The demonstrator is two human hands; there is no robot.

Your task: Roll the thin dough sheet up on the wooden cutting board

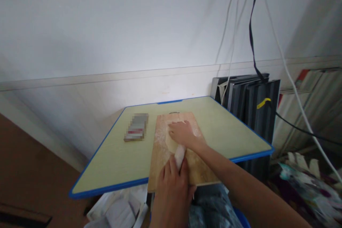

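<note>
A flat sheet of dough (171,144) lies on a floured wooden cutting board (157,165). A pale rolling pin (180,156) crosses it, pointing away from me. My left hand (174,181) is closed around the pin's near end, by the board's front edge. Farther up the board, my right hand (182,133) lies over the far end of the pin, its fingers reaching left across the dough. That hand covers the pin's far end and part of the dough.
The board rests on a pale yellow table (235,130) with a blue rim, against a white wall. Left of the board lies a blurred flat box (136,127). Dark panels (249,103) lean at the right, with cables (251,32) hanging near them.
</note>
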